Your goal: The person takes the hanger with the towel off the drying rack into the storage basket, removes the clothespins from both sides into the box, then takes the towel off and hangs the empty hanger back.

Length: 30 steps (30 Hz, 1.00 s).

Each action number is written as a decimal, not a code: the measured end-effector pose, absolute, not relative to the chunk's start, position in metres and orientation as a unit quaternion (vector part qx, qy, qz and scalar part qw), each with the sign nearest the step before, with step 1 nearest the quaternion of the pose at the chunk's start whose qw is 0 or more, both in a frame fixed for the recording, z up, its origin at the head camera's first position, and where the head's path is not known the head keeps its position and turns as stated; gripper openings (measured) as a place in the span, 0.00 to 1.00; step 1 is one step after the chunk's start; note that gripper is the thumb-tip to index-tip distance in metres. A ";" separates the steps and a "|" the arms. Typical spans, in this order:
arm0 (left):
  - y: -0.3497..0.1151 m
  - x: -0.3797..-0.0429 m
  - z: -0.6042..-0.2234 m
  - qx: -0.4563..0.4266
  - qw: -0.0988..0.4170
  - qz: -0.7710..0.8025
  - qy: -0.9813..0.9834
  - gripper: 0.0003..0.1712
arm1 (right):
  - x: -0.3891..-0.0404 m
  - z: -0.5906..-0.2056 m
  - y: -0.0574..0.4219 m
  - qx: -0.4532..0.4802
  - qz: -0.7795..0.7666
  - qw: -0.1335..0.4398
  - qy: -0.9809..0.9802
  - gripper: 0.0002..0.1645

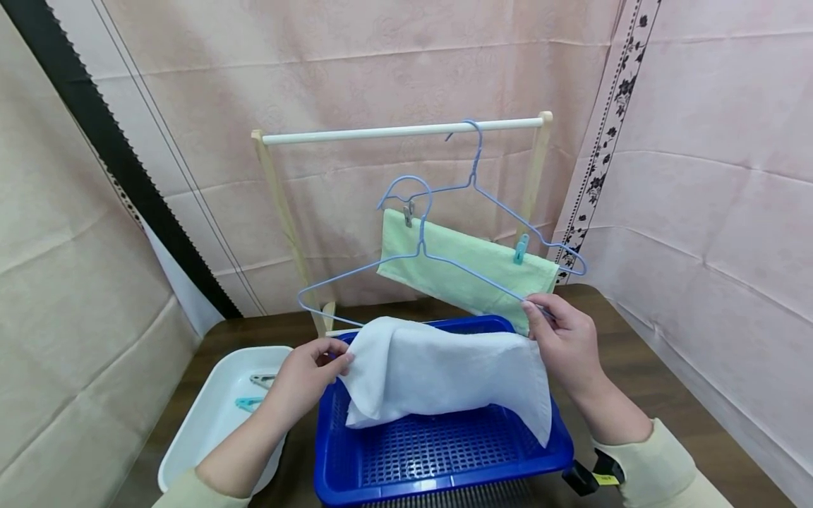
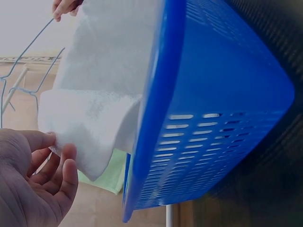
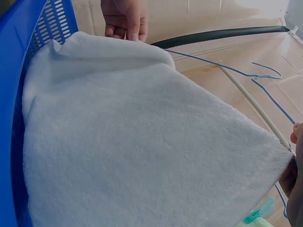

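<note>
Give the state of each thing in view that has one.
Front hanger: off rod, gripped by right hand
Rear hanger: hooked on rod
White towel: left edge pinched by left hand
Green towel: hanging from rear hanger
Gray clip, teal clip: fastened on green towel
Blue basket: upright, open
White tray: open, clips inside

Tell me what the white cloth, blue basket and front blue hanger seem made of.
White cloth: probably cotton terry, matte; its surface looks fuzzy.
Blue basket: likely moulded plastic, smooth with slight sheen; its slots look regular.
Front blue hanger: perhaps plastic-coated metal, smooth; it is wire-thin, but any core is hidden.
</note>
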State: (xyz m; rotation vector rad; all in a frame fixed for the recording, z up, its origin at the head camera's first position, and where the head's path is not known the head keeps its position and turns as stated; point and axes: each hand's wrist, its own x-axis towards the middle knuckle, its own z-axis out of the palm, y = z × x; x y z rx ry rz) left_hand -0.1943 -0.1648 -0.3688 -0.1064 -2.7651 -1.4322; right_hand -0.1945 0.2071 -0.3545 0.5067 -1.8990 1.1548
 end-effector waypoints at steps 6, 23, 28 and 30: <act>-0.166 -0.190 -0.372 -0.031 0.011 -0.460 -0.887 0.10 | -0.196 -0.356 0.207 0.186 0.460 0.409 -0.766 0.08; -0.164 -0.186 -0.389 -0.046 0.007 -0.468 -0.883 0.05 | -0.196 -0.358 0.208 0.152 0.482 0.392 -0.768 0.04; -0.163 -0.184 -0.394 -0.056 0.011 -0.468 -0.882 0.04 | -0.198 -0.360 0.208 0.140 0.481 0.390 -0.773 0.04; -0.162 -0.183 -0.395 -0.059 0.012 -0.466 -0.883 0.04 | -0.198 -0.360 0.208 0.138 0.481 0.389 -0.773 0.04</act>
